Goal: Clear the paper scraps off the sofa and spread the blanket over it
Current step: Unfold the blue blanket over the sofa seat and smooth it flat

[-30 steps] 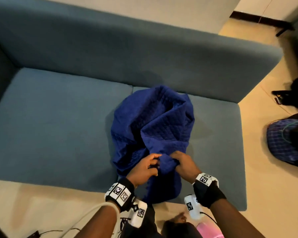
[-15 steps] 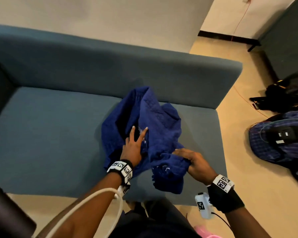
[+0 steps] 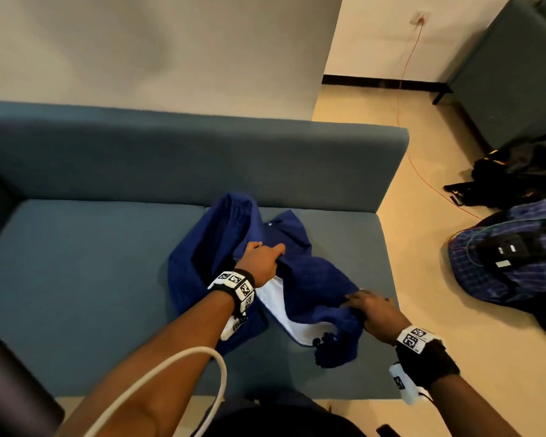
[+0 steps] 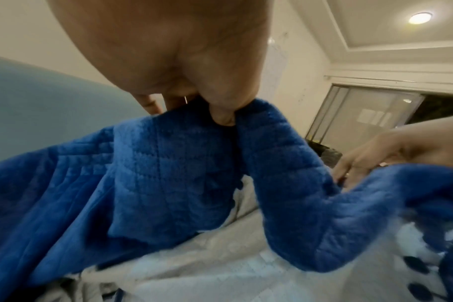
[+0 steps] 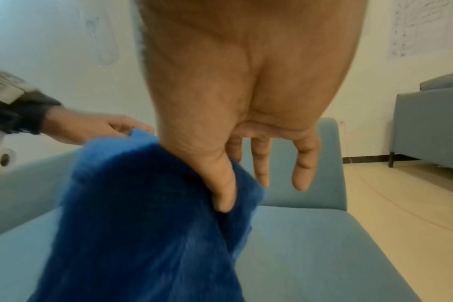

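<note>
Blue blanket [image 3: 309, 288] lies bunched on sofa [image 3: 76, 279] seat, white underside exposed between the hands. A fold is pinched by left hand [image 3: 260, 258]; the near edge is gripped by right hand [image 3: 375, 313], thumb against cloth, other fingers loosely extended.

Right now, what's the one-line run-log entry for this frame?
stage: unfolding | blanket: bunched on sofa, white underside showing | left hand: grips blanket | right hand: pinches blanket edge | scraps: none visible
</note>
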